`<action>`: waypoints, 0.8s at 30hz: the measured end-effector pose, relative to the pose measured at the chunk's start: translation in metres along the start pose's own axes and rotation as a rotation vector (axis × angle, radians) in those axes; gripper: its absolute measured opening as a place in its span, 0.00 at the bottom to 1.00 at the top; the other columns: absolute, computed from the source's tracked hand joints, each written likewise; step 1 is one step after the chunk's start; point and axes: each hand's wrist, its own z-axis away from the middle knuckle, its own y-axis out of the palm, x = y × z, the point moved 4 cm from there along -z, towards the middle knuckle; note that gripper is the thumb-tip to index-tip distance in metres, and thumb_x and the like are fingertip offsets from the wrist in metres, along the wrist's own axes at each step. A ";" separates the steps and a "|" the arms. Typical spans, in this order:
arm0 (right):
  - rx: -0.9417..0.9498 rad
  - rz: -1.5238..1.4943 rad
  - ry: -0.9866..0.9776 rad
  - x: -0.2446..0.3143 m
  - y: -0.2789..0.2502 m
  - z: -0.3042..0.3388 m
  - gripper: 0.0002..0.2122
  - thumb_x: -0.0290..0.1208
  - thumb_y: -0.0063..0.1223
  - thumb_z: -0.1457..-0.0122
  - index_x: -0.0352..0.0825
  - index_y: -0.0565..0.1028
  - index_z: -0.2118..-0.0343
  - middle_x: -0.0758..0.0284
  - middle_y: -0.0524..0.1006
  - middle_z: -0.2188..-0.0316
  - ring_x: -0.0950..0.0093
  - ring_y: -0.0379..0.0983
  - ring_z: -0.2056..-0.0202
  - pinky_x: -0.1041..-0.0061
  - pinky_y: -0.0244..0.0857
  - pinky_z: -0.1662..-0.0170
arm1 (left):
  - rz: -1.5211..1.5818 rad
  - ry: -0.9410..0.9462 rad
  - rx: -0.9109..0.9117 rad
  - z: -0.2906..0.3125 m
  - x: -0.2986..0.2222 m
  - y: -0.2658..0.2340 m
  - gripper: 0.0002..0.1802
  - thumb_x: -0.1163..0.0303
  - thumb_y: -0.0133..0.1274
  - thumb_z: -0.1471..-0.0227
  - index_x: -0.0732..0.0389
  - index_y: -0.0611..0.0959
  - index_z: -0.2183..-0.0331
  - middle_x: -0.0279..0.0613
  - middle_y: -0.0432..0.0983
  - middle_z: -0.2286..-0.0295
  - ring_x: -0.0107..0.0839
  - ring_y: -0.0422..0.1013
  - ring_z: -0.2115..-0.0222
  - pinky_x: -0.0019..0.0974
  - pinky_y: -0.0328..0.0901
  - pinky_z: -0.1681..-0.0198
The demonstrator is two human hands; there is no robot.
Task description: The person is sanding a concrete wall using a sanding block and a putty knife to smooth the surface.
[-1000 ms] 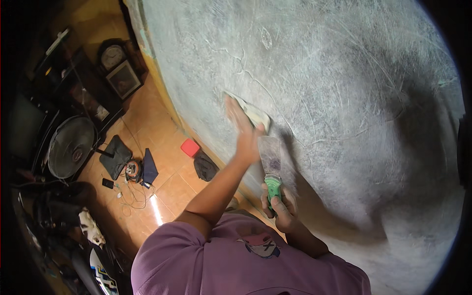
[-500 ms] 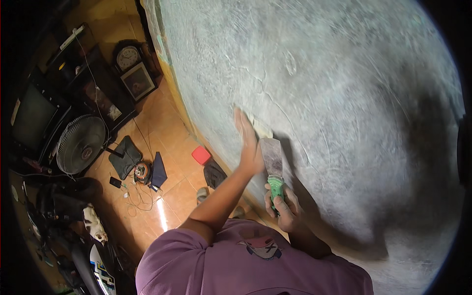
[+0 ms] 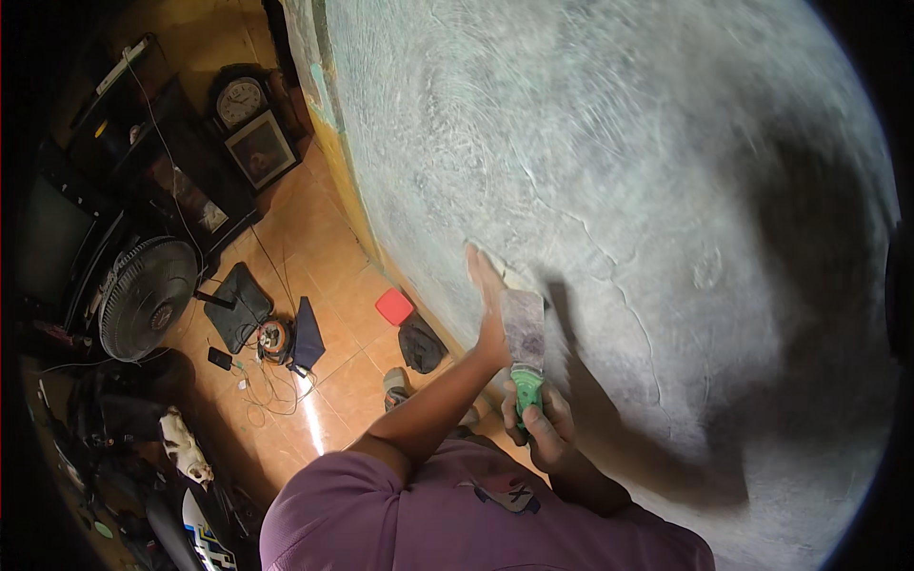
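In front of me stands a grey-white wall (image 3: 619, 143), streaked with swirling marks and crossed by a thin raised, crack-like line. My right hand (image 3: 545, 428) is wrapped round the green handle of a putty knife (image 3: 525, 328); its broad, smeared metal blade points up. Just beyond the blade's tip, a pale flat piece (image 3: 517, 278) lies along my left hand (image 3: 489, 300). The fingers of that hand are stretched upward beside the wall, with the pale piece seemingly held against its palm. The palm side is mostly hidden.
On the tiled floor to the left are a red box (image 3: 393, 306), a black bag (image 3: 420, 344), a phone (image 3: 220, 358) and tangled cables. A standing fan (image 3: 149, 298) is near dark furniture. A cat (image 3: 186, 445) lies at lower left, beside a motorcycle.
Both hands, the putty knife and the pale piece sit slightly lower in view. The wall's crack line has shifted right and down as my view turned. The grip on the knife is kept.
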 end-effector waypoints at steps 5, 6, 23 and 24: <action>-0.018 0.032 0.016 -0.007 0.006 -0.020 0.20 0.37 0.41 0.36 0.27 0.64 0.48 0.64 0.70 0.73 0.85 0.58 0.81 0.86 0.53 0.79 | 0.090 -0.270 -0.089 -0.050 0.037 -0.022 0.49 0.61 0.46 0.47 0.74 0.34 0.39 0.65 0.23 0.38 0.53 0.24 0.36 0.47 0.25 0.35; -0.004 0.049 -0.029 -0.009 0.008 -0.026 0.20 0.37 0.41 0.36 0.27 0.64 0.48 0.63 0.70 0.73 0.85 0.58 0.81 0.86 0.53 0.79 | 0.172 -0.247 -0.077 -0.063 0.034 -0.027 0.49 0.63 0.46 0.48 0.74 0.34 0.39 0.65 0.24 0.38 0.53 0.24 0.36 0.46 0.25 0.35; -0.025 0.060 0.021 -0.029 0.042 -0.069 0.22 0.39 0.42 0.37 0.27 0.63 0.47 0.62 0.69 0.76 0.83 0.59 0.81 0.84 0.54 0.78 | 0.079 -0.060 0.009 -0.064 0.050 -0.045 0.45 0.66 0.41 0.50 0.73 0.38 0.39 0.68 0.28 0.38 0.57 0.27 0.36 0.52 0.24 0.36; -0.025 0.070 0.011 -0.030 0.044 -0.071 0.22 0.39 0.42 0.37 0.27 0.63 0.47 0.62 0.69 0.76 0.83 0.59 0.81 0.84 0.54 0.78 | 0.064 -0.031 0.009 -0.058 0.056 -0.047 0.46 0.64 0.41 0.49 0.73 0.37 0.39 0.69 0.28 0.38 0.58 0.27 0.36 0.50 0.25 0.36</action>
